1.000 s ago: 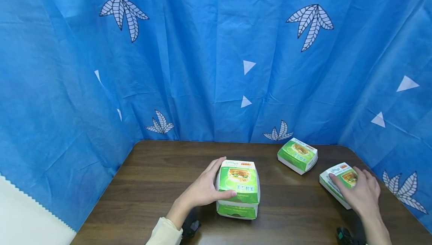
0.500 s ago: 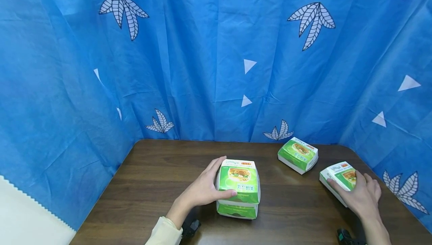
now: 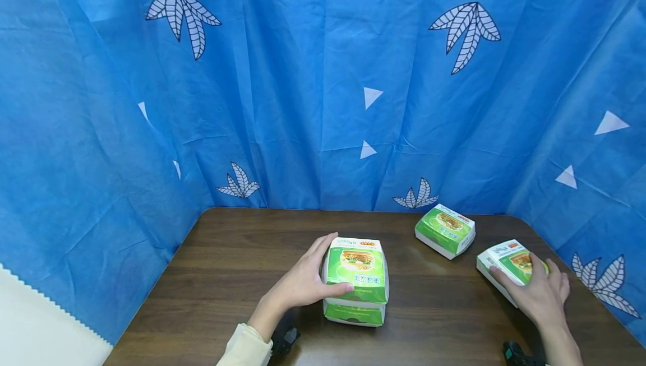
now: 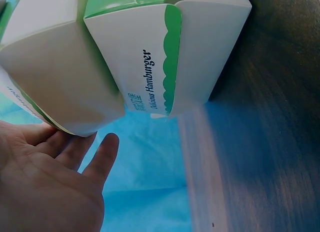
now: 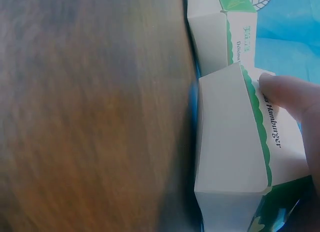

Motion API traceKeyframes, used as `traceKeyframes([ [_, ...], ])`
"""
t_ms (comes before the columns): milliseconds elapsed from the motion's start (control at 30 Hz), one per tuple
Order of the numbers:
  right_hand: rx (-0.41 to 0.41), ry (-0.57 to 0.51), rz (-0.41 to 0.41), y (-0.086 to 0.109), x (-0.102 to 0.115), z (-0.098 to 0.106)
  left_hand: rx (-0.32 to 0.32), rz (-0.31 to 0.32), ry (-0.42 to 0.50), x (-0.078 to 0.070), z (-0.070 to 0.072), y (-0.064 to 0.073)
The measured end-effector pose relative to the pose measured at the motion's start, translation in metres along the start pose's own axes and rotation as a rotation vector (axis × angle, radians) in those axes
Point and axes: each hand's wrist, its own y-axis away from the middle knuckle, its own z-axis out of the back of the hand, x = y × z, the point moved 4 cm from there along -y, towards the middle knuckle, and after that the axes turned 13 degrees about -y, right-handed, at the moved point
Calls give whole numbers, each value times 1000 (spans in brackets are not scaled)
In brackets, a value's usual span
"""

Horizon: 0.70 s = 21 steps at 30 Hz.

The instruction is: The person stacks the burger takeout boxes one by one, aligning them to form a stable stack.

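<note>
Two green-and-white hamburger boxes are stacked near the table's front middle. My left hand [image 3: 303,279] grips the upper box [image 3: 355,270], its thumb along the front edge and its fingers on the far left side. Beneath it stands the lower box [image 3: 354,314], its printed side showing in the left wrist view. At the right edge of the table, my right hand [image 3: 540,293] holds another hamburger box [image 3: 499,259] from above. The right wrist view shows the thumb [image 5: 287,91] pressed on the lettered side of this held box [image 5: 230,137]; the other fingers are mostly hidden.
A further hamburger box [image 3: 445,231] sits at the back right of the brown wooden table [image 3: 252,254], behind the one in my right hand. Blue patterned curtain [image 3: 282,102] hangs along the table's back and both sides.
My right hand has settled closer round its box, the thumb lower on the near side, and the box has shifted slightly. The left hand and the stack stay in place.
</note>
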Motion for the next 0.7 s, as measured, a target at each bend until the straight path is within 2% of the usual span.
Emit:
traceKeyframes([
  [533,-42,13,-65,-2,-1,0,2,9,-7,0,0,-1],
  [700,-55,17,-63,-2,2,1,4,16,-3,0,1,0],
])
